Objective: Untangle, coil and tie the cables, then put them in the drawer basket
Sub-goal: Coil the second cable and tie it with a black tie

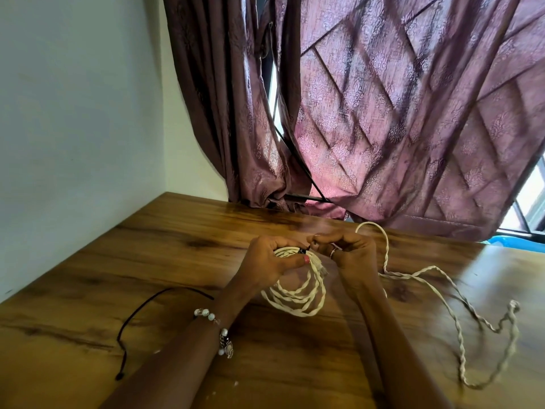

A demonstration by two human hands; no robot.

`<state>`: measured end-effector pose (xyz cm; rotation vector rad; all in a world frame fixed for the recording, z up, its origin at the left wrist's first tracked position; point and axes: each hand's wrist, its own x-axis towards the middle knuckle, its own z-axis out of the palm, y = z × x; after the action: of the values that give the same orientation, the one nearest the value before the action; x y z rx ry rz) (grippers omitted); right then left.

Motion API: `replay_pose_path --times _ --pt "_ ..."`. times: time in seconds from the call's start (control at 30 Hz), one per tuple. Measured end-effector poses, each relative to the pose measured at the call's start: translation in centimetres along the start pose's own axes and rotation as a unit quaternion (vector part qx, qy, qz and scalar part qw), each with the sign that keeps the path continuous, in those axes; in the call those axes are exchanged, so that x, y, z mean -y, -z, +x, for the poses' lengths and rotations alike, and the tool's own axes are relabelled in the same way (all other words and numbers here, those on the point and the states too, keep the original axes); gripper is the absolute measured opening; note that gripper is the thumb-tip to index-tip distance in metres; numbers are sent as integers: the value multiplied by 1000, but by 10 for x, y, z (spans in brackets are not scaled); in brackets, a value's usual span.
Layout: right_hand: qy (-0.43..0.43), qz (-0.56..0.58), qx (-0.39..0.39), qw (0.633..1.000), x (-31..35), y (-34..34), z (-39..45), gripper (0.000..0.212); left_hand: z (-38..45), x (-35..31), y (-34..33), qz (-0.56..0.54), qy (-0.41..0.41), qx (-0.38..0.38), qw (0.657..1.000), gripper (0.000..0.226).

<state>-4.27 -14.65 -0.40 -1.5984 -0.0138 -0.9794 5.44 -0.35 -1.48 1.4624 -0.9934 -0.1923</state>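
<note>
Cream twisted cable [295, 293], coiled into a few loops, is up off the wooden surface [165, 249] in the middle. The left hand [269, 259] grips the top of the coil, and the right hand [343, 250] pinches a small black tie [303, 250] wrapped round it. The loose rest of the cable snakes off to the right across the surface. A thin black cord [138, 314] lies on the near left. Purple curtain [383, 113] hangs at the far side.

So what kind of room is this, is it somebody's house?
Probably a room in a home: a wooden table sits in the corner by a plain wall, with patterned curtains over a barred window.
</note>
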Motion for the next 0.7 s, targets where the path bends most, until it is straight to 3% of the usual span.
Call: replay_pose_path --times 0.23,0.33,0.7 --pt "87 -183 89 975 -3 11 7 36 1 3 2 -14 -8 -16 1000 22" --pt "127 -230 83 961 -5 11 8 33 1 3 2 -8 -9 -28 1000 22" --pt "129 -273 42 952 -10 12 6 34 1 6 -1 15 -25 -65 997 20"
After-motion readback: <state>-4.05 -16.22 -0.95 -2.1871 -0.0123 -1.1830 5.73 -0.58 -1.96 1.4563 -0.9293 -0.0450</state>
